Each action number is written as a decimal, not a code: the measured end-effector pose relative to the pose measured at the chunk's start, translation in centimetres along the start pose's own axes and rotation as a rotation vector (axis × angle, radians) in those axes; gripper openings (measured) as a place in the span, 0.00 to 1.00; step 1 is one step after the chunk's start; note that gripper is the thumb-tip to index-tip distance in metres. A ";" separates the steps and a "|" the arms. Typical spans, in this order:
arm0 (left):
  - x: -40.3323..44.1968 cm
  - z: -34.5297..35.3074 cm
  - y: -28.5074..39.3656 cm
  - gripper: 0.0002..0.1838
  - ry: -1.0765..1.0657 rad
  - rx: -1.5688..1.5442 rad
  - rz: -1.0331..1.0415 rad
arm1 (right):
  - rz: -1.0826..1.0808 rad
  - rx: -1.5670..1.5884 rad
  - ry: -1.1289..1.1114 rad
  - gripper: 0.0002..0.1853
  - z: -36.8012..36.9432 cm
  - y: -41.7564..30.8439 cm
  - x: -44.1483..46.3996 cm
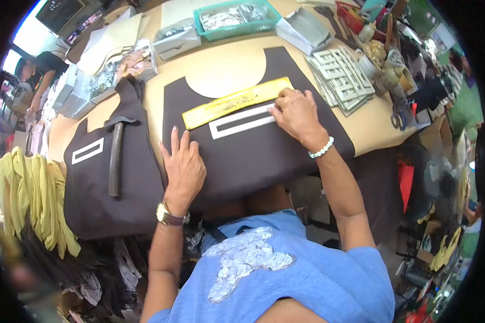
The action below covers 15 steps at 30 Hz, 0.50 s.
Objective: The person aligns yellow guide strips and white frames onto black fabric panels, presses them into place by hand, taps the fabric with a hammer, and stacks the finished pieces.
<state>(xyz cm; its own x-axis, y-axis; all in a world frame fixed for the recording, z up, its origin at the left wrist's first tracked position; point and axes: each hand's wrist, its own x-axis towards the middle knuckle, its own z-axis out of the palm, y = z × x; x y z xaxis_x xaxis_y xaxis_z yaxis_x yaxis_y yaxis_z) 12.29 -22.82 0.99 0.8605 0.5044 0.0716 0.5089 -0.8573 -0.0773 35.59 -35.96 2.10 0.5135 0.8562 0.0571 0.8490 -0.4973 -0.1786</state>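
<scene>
A dark cloth piece [242, 156] with a curved cutout lies in front of me. On it a worn yellow strip [234, 102] lies slanted, just above a white rectangular frame [242, 121]. My right hand [299, 116] has its fingers bent together at the right end of the frame, near the strip's end; what its fingertips hold is hidden. My left hand [184, 168] rests on the cloth with fingers spread, holding nothing, below the strip's left end. To the left, a hammer [116, 159] lies on another dark piece [108, 207] with its own white frame [88, 151].
Boxes of small parts [177, 39] and a green basket [237, 19] line the table's back. White frames [342, 78] are stacked at right, near scissors [399, 119]. Yellow cloth [32, 194] hangs at left. Another person [43, 72] is at far left.
</scene>
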 end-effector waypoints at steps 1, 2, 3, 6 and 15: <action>-0.4 0.6 0.0 0.19 0.047 -0.058 -0.094 | -0.081 0.037 0.065 0.16 0.8 0.2 0.9; -0.7 1.1 0.3 0.21 0.095 -0.119 -0.189 | -0.188 0.017 0.111 0.19 2.0 0.1 2.1; -0.9 1.2 0.6 0.23 0.140 -0.181 -0.285 | -0.220 0.065 -0.010 0.20 2.2 -0.5 3.3; -1.1 3.1 0.7 0.31 0.119 -0.213 -0.435 | -0.224 0.075 -0.002 0.21 4.5 -0.9 8.4; -1.6 4.5 0.6 0.31 0.211 -0.385 -0.480 | 0.162 -0.205 0.325 0.28 3.2 0.6 12.0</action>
<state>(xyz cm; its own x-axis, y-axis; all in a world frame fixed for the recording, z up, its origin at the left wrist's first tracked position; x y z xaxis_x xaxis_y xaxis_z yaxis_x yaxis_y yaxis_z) 11.29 -23.72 -3.66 0.4965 0.8432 0.2062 0.7576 -0.5368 0.3712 41.87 -25.51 -0.47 0.6274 0.6917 0.3576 0.7441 -0.6679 -0.0134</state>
